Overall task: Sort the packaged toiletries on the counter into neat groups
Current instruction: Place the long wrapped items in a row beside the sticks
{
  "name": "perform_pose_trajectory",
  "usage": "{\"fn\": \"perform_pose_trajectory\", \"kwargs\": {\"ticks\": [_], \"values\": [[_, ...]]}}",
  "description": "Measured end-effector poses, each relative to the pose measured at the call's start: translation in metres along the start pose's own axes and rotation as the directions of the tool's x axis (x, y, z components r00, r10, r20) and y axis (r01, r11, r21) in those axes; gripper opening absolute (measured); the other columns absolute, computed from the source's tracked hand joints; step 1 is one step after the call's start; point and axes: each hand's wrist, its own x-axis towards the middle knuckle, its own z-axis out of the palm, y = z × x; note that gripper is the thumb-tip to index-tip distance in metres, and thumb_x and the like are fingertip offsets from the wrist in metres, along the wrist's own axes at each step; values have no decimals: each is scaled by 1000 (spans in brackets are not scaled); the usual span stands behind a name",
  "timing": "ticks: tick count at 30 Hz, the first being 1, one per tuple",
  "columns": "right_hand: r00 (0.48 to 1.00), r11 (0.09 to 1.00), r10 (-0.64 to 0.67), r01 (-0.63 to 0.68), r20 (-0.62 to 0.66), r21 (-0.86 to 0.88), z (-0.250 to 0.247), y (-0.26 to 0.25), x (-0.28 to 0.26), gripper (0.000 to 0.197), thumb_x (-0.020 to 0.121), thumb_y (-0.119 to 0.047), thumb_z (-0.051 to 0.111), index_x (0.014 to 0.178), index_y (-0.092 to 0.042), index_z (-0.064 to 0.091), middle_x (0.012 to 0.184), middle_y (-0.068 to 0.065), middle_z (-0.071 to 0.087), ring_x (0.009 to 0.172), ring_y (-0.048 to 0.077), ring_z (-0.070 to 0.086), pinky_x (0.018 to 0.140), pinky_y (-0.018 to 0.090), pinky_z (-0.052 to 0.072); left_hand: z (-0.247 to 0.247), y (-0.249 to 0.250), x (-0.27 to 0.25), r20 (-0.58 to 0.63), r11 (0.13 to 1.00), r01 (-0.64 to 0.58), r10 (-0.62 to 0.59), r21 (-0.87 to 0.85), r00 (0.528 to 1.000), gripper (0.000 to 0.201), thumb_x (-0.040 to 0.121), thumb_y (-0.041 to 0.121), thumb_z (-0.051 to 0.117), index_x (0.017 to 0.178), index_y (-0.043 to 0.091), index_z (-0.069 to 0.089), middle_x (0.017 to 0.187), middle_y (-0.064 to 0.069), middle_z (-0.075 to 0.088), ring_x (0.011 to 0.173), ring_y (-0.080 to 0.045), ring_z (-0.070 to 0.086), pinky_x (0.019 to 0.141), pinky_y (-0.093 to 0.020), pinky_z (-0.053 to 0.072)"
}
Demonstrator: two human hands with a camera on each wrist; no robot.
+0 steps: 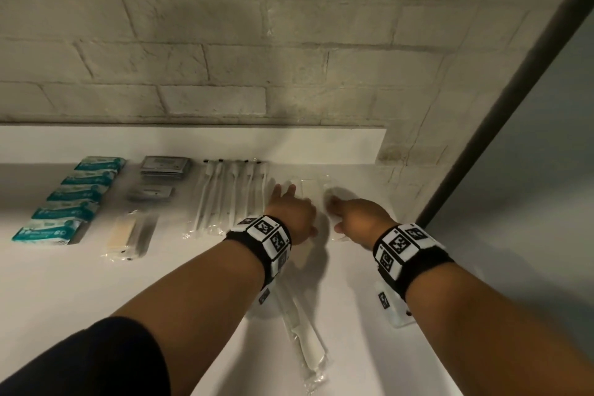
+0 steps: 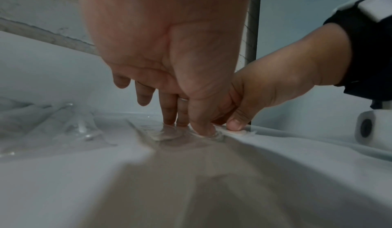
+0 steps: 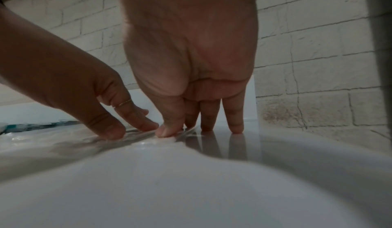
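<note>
Two hands are laid on one flat clear plastic packet (image 1: 310,190) at the back right of the white counter (image 1: 64,292), close to the white brick wall (image 1: 225,42). The left hand (image 1: 291,214) is spread, and its straight fingertips (image 2: 169,120) are pressed down on the film of the packet. The right hand (image 1: 361,214) is placed on the packet's right edge: the thumb (image 3: 167,130) is pressed on the film, while the other fingers (image 3: 235,127) are stood on the bare counter beside it. Nothing is gripped by either hand; the packet is only held flat, probably so that it is squared beside the row of clear-wrapped white toothbrushes (image 1: 231,199), which it nearly touches.

Further left, the groups are already formed: a column of teal-and-white soap packets (image 1: 69,199), a stack of grey flat sachets (image 1: 164,167), one more grey sachet (image 1: 149,193) in front of the stack, and a clear packet with a cream-coloured comb (image 1: 123,233).

One wrapped white toothbrush (image 1: 305,344) is lying apart, near the front of the counter under the left forearm, and it is judged as not yet sorted. A small white packet (image 1: 397,312) under the right wrist is partly hidden, so its kind cannot be told.
</note>
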Motion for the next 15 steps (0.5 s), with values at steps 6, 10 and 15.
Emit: {"fn": "perform_pose_trajectory", "kwargs": {"ticks": [6, 10, 15], "values": [[968, 994, 25, 3, -248, 112, -6, -15, -30, 31, 90, -33, 59, 115, -16, 64, 119, 11, 58, 106, 30, 60, 89, 36, 50, -8, -2, -2, 84, 999, -24, 20, 43, 996, 41, 99, 35, 38, 139, 28, 45, 152, 6, 36, 147, -35, 8, 115, -60, -3], [978, 989, -147, 141, 151, 50, 10, -61, -69, 43, 82, -57, 58, 104, -20, 66, 97, 0, 67, 90, 20, 62, 77, 31, 52, -14, -4, 1, 140, 996, -18, 5, 92, 990, 46, 99, 24, 30, 145, 24, 35, 154, 0, 33, 147, -34, 5, 114, -61, -4], [935, 986, -117, 150, 334, -76, 19, -82, -79, 57, 84, -51, 63, 122, -9, 56, 114, 9, 64, 104, 26, 60, 77, 31, 42, -14, -5, 3, 161, 995, -23, 7, 99, 987, 47, 101, 32, 28, 147, 25, 28, 156, 1, 29, 147, -34, 4, 114, -61, -6]]}}
